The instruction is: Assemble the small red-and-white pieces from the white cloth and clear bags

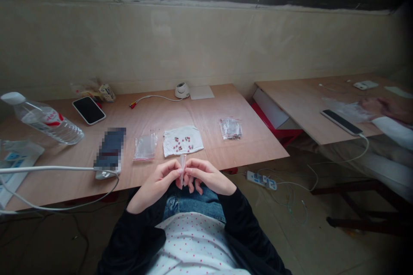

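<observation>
Between the fingertips of both hands is a small clear plastic zip bag [183, 161], held upright and seen nearly edge-on just off the table's front edge. My left hand [164, 180] pinches its left side; my right hand [208, 175] pinches the right, with its lower fingers curled loosely. Whether anything is in the bag cannot be made out. Just beyond lies a white cloth [169, 137] with several tiny red and dark metallic parts [183, 144] scattered on it. A stack of clear zip bags [145, 147] is left of the cloth. Another pile of bags [231, 129] lies to its right.
On the left are a water bottle [48, 122], a phone [89, 110], a blurred-out device [111, 150] and a white cable [48, 168]. A dome camera [182, 90] stands at the back. A co-worker's hands [376, 107] show at the right-hand table [300, 103]. A power strip [261, 180] lies on the floor.
</observation>
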Motion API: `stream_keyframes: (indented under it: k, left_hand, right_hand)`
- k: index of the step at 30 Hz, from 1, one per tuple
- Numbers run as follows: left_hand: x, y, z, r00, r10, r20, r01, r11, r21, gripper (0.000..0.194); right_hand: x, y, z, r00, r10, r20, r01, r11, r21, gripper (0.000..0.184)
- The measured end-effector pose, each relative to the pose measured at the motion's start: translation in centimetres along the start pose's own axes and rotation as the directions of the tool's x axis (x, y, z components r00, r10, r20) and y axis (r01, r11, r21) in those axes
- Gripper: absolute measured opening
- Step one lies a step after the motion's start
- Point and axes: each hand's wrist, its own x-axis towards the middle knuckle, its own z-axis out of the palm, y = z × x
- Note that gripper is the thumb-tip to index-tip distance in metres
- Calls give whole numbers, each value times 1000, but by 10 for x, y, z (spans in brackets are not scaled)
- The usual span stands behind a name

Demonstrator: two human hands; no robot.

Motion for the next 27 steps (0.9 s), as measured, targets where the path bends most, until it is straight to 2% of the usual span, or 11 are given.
stream_keyframes:
  k: [5,12,20,24,27]
  left_hand:
    - [-1,3,1,1000,3,25,-3,1000,4,24]
    - [-2,4,3,1000,-14,-8,14,998,67,22]
    - [-4,2,4,998,-11,-60,31,942,334,21]
    - [-4,6,6,994,32,-109,25,874,486,26]
    - [-3,4,9,986,85,-142,18,799,601,27]
  right_hand:
    - [2,4,1,1000,-3,-11,3,1000,3,24]
    - [1,2,2,999,-14,-38,12,999,-47,23]
    - [2,7,6,991,-10,-137,-10,989,-148,25]
    - [4,11,10,972,-9,-236,-51,968,-247,25]
    - [6,15,14,955,-53,-292,-34,958,-284,25]
